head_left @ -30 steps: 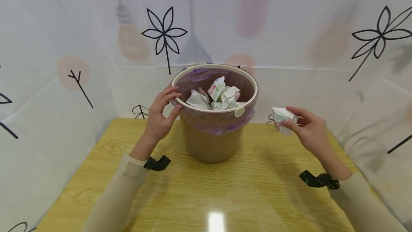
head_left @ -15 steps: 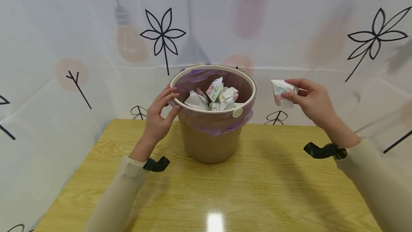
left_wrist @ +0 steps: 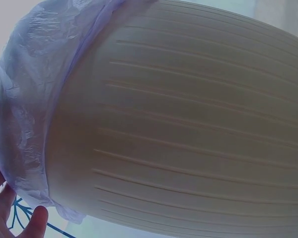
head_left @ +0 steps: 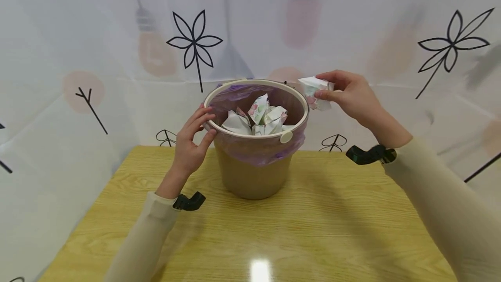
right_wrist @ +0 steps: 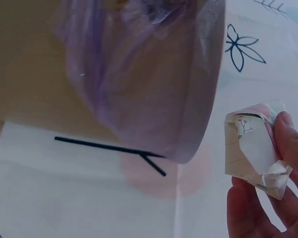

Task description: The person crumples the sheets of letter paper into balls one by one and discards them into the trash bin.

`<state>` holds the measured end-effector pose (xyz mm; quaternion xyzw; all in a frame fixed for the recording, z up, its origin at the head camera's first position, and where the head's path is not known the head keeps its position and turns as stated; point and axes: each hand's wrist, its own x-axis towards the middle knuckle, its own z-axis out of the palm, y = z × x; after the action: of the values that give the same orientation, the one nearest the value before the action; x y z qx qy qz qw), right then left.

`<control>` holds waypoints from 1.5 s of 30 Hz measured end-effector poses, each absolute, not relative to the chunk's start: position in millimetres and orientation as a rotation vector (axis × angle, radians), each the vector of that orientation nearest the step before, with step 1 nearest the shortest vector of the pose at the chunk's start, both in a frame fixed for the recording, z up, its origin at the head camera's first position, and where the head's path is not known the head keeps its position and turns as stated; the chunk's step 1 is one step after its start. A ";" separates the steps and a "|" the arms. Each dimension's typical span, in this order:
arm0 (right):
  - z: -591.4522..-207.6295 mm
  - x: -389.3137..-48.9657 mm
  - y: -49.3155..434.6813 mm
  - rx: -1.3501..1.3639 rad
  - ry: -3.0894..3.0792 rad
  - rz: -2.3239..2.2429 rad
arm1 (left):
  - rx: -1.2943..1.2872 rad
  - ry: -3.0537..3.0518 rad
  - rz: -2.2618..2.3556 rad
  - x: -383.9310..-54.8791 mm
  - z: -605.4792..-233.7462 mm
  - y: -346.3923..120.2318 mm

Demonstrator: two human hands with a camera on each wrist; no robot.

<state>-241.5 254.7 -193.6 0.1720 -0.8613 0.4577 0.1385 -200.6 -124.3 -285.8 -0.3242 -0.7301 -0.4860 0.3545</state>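
Observation:
A brown trash can with a cream rim stands upright on the table, lined with a thin purple plastic bag. Several crumpled papers with floral print lie inside it. My left hand rests on the can's left rim, fingers over the edge and thumb against the outside. In the left wrist view the ribbed side of the can fills most of the picture. My right hand pinches another crumpled paper between thumb and fingers, at the right edge of the rim. The right wrist view shows that paper folded and creased.
The wood-grain table reaches back to a white curtain printed with flowers and light bulbs. It hangs close behind the can and down both sides. A round cream button sits on the front of the rim.
My right hand has risen and then moved left with the crumpled paper, from beside the can to the rim's right edge. My left hand has stayed on the rim.

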 end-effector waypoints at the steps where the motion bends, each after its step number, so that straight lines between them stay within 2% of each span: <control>1: -190.9 -244.0 250.2 0.503 -2.507 1.318 | -0.836 -1.884 -1.261 -200.6 -286.1 -124.3; 18: -164.9 -284.6 180.2 0.787 -2.723 1.388 | -0.816 -1.868 -1.280 -199.3 -289.4 -126.0; 33: -149.3 -313.0 135.7 0.864 -2.998 1.337 | -0.838 -1.842 -1.300 -200.6 -291.5 -124.0; 36: -152.9 -313.1 126.5 0.827 -3.024 1.541 | -0.836 -1.836 -1.322 -200.4 -291.7 -122.4; 41: -159.2 -308.0 112.2 0.608 -3.006 2.043 | -0.826 -1.828 -1.356 -204.0 -295.3 -121.9; 45: -161.4 -307.7 105.3 0.603 -3.061 1.949 | -0.820 -1.821 -1.366 -204.4 -295.1 -120.8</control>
<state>-307.7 105.3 -161.4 0.1582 -0.8022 0.5108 -0.2654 -204.4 -120.8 -295.1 -0.3171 -0.7041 -0.5282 0.3532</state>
